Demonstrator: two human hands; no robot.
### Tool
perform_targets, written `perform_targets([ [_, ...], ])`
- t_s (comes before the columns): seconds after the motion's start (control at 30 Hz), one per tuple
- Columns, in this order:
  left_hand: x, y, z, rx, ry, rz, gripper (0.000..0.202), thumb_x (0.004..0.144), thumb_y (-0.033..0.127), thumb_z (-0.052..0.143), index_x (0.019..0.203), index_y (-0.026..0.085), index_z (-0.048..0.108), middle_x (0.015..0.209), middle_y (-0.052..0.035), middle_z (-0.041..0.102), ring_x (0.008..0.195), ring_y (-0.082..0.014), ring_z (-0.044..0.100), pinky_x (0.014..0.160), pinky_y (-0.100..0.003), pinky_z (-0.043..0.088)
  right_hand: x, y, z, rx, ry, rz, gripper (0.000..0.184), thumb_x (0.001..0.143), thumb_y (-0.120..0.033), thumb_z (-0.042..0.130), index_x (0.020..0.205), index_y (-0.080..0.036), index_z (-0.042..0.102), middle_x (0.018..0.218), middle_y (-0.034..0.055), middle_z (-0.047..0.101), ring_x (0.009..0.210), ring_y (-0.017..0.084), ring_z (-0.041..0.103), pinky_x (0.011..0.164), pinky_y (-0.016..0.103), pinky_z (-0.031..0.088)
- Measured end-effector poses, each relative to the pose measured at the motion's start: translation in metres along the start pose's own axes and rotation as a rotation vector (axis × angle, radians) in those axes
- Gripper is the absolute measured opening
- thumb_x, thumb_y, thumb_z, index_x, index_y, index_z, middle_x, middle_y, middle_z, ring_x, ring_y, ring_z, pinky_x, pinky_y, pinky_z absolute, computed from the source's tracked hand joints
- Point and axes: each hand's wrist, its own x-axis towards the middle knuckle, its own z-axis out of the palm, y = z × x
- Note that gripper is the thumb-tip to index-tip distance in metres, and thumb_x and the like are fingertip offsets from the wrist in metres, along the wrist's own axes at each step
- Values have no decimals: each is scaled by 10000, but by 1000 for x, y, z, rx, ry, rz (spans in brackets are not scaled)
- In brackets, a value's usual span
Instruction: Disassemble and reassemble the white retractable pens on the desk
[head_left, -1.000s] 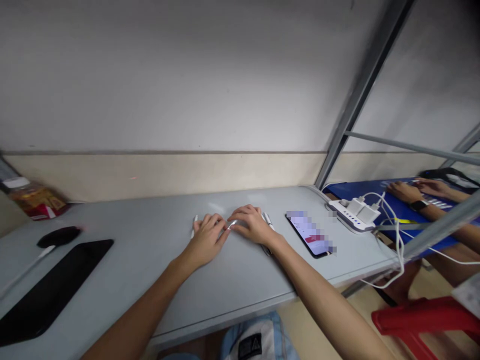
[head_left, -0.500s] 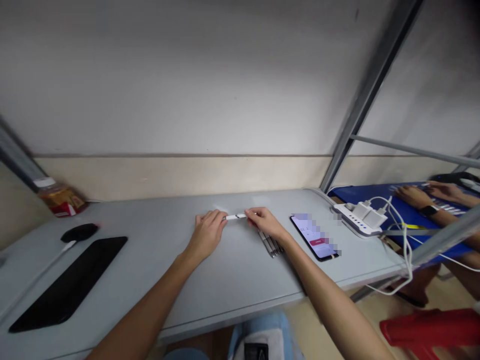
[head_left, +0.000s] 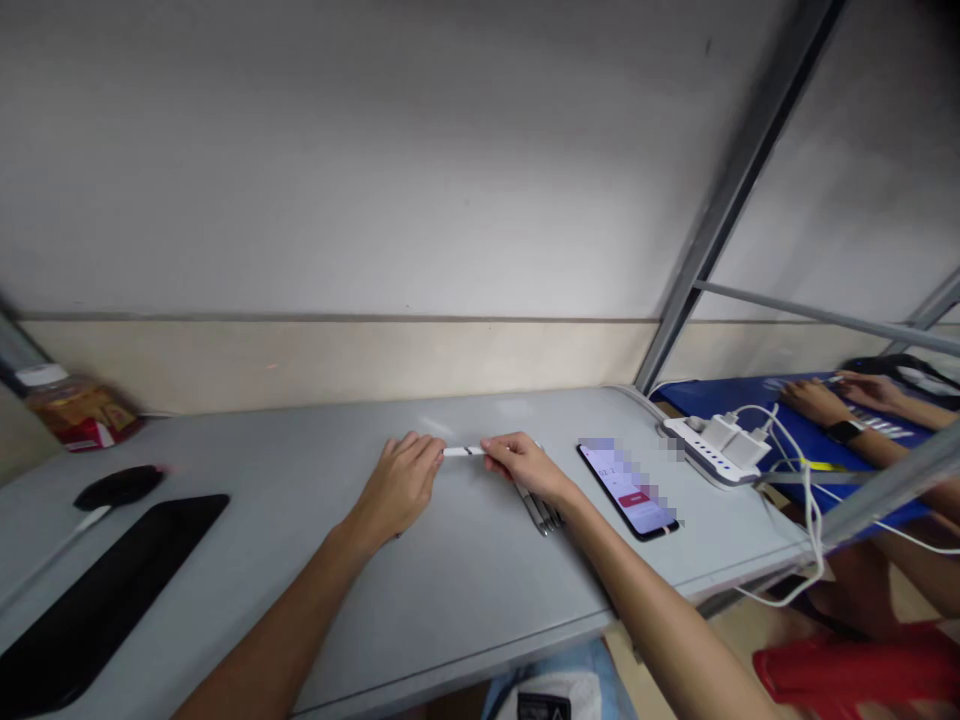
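Observation:
A slim white pen [head_left: 460,452] with a dark mark spans the gap between my hands, level above the grey desk. My left hand [head_left: 405,482] is closed around its left end, fingers bent over it. The right end is pinched between thumb and fingers of my right hand [head_left: 525,467]. Under that hand and wrist lie several grey pens [head_left: 541,515] side by side, partly covered. A small dark tip [head_left: 398,536] pokes out below my left hand; what it belongs to is hidden.
Right of my hands lies a lit phone [head_left: 628,492], then a white power strip [head_left: 716,450] with plugs and cables. On the left are a black pad [head_left: 120,600], a black oval device [head_left: 120,487] and a bottle [head_left: 79,408]. Another person's hands [head_left: 817,400] work at a blue table.
Both hands still hold the white pen, which is now more nearly level. The view has shifted slightly, so the left-side objects sit farther left and lower.

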Motion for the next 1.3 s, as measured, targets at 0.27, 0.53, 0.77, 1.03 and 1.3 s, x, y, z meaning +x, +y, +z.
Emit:
perform_targets([
  [0.27,-4,4,4,-80,1,14,309,986,270,235,892,200,521,846,-43,565,793,-194,497,751,-334,379,-2,-2,-1,13,9,29,471,854,-586,469,669,-169,585,554,-30,399,506,97,328,506,245,252],
  [0.53,-4,6,3,-15,40,27,282,966,209,270,833,197,518,834,-48,589,796,-193,500,747,-329,368,-4,1,-5,22,-51,-3,475,844,-584,493,683,-156,620,535,-36,395,496,98,331,497,246,238],
  [0.77,-8,-8,18,-205,-51,-65,265,930,180,300,750,203,494,693,-12,538,649,-164,482,646,-292,364,-3,7,-1,-284,23,-250,351,891,-457,505,804,-170,688,702,9,601,636,127,486,595,241,343],
  [1.03,-7,-11,15,-218,29,-51,259,967,275,303,810,200,495,757,-12,542,716,-166,499,690,-289,379,-2,11,2,-413,150,-281,268,884,-364,559,1049,-194,684,759,22,665,635,127,544,634,242,399],
  [1.3,-7,-5,16,-117,8,-32,280,980,309,289,858,199,516,839,-18,586,816,-181,534,800,-329,383,-3,8,3,-418,218,-349,216,842,-285,613,1026,-179,652,923,52,662,793,146,577,668,231,410],
])
